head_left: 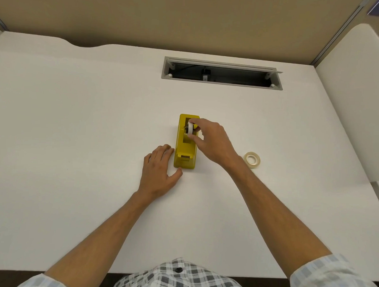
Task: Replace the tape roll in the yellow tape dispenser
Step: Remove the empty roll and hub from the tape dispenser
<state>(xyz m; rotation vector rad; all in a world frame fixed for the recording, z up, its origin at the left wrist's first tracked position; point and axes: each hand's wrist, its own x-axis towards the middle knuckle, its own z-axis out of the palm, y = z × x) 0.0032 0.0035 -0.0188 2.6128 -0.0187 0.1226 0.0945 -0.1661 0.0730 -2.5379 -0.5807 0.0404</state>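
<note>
Right hand (212, 142) pinches a white tape roll (190, 128) standing on edge in the well of the yellow block-shaped plastic tape dispenser (185, 153), mid-desk. Left hand (159, 171) lies flat, fingers straight, touching the dispenser's side at 9 o'clock. A second, cream-coloured tape ring (252, 160) lies flat on the white desk (77, 118) at 3 o'clock.

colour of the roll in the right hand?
White, with a dark hub; the tape roll pinched by the right hand shows best in the head view.
</note>
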